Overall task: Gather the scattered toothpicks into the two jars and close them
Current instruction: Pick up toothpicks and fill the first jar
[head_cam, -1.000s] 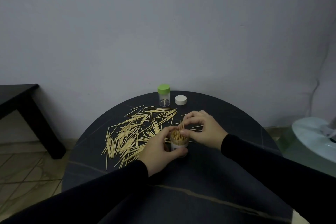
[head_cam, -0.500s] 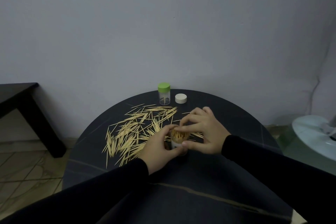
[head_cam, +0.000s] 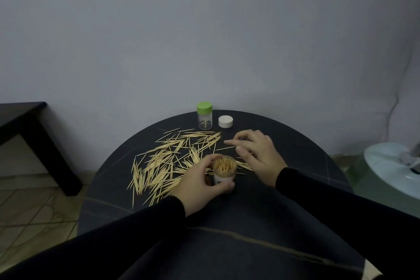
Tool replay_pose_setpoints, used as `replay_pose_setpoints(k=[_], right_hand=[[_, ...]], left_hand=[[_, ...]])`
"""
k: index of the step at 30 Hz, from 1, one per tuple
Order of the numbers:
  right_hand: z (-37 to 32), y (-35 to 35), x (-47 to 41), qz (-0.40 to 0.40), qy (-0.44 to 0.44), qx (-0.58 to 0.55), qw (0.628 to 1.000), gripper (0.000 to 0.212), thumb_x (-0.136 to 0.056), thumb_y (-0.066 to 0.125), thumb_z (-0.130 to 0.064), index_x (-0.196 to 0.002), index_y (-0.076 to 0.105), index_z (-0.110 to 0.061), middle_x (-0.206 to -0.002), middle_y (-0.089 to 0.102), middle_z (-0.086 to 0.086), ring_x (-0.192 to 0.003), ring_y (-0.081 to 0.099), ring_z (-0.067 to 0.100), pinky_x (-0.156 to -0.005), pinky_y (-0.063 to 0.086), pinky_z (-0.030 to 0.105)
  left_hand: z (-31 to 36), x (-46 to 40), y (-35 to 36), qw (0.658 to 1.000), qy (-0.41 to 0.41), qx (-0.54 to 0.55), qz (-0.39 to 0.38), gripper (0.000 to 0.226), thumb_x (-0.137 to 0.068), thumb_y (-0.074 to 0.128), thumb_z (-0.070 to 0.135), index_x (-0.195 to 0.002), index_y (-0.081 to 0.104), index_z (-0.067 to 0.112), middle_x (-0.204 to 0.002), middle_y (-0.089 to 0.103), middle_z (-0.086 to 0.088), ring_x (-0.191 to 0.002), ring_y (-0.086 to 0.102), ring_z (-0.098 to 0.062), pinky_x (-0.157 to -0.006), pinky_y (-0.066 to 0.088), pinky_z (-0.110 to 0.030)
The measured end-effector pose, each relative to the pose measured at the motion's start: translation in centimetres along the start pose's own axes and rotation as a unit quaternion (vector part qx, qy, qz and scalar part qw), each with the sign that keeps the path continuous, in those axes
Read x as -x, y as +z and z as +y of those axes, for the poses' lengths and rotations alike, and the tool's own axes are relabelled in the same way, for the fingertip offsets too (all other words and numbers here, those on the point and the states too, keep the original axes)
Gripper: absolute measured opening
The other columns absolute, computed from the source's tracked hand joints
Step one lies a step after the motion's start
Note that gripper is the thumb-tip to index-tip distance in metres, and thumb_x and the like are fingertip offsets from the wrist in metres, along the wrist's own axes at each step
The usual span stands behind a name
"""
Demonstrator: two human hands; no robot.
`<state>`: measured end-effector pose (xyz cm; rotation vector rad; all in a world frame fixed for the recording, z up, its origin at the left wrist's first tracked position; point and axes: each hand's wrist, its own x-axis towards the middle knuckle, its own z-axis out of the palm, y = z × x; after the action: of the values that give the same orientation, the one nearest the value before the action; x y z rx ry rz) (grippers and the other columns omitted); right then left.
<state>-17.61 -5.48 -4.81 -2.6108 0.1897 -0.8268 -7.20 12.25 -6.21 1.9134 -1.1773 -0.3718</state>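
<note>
Toothpicks (head_cam: 172, 161) litter my desk (head_cam: 284, 211); left hand (head_cam: 200, 185) grips 1 full jar (head_cam: 224, 171), right hand (head_cam: 258, 154) hovers, fingers loosely spread.

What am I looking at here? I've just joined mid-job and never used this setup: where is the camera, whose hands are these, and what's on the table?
There is no machine: a person works bare-handed, and the one camera sits on their head, looking down. The left hand grips an open jar packed with toothpicks, standing upright on the round dark table. The right hand reaches over the table beyond the jar, fingers relaxed, holding nothing that I can see. Loose toothpicks lie scattered to the left. At the far edge stand a nearly empty jar with a green lid and a loose white lid.
</note>
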Motion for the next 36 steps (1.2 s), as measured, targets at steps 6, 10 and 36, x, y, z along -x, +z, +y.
replay_pose_setpoints(k=[6, 10, 36], right_hand=[[1.1, -0.5, -0.4, -0.224, 0.173, 0.297, 0.912, 0.072, -0.083, 0.037, -0.078, -0.141, 0.044, -0.035, -0.137, 0.047, -0.007, -0.126, 0.036, 0.018, -0.105, 0.024, 0.046], [0.5, 0.1, -0.5, -0.211, 0.169, 0.279, 0.921, 0.048, -0.092, 0.043, -0.062, -0.132, 0.055, -0.038, -0.128, 0.056, -0.007, -0.118, 0.043, 0.018, -0.101, 0.027, 0.044], [-0.6, -0.3, -0.7, -0.139, 0.144, 0.256, 0.946, 0.027, -0.099, 0.044, -0.043, -0.119, 0.062, -0.039, -0.113, 0.063, -0.012, -0.108, 0.046, 0.015, -0.096, 0.025, 0.040]], left_hand=[[0.2, 0.0, -0.1, 1.000, -0.005, 0.012, -0.004, 0.060, -0.074, 0.080, 0.034, -0.125, 0.047, 0.039, -0.114, 0.055, 0.023, -0.102, 0.049, 0.015, -0.078, 0.039, 0.001], [0.2, 0.0, -0.1, 1.000, -0.001, 0.011, -0.001, 0.060, -0.074, 0.080, 0.032, -0.124, 0.047, 0.038, -0.114, 0.056, 0.022, -0.100, 0.050, 0.015, -0.077, 0.039, 0.001], [-0.2, -0.2, -0.1, 0.999, 0.021, -0.025, -0.010, 0.063, -0.075, 0.076, 0.041, -0.129, 0.044, 0.038, -0.119, 0.056, 0.022, -0.108, 0.051, 0.011, -0.085, 0.041, -0.007]])
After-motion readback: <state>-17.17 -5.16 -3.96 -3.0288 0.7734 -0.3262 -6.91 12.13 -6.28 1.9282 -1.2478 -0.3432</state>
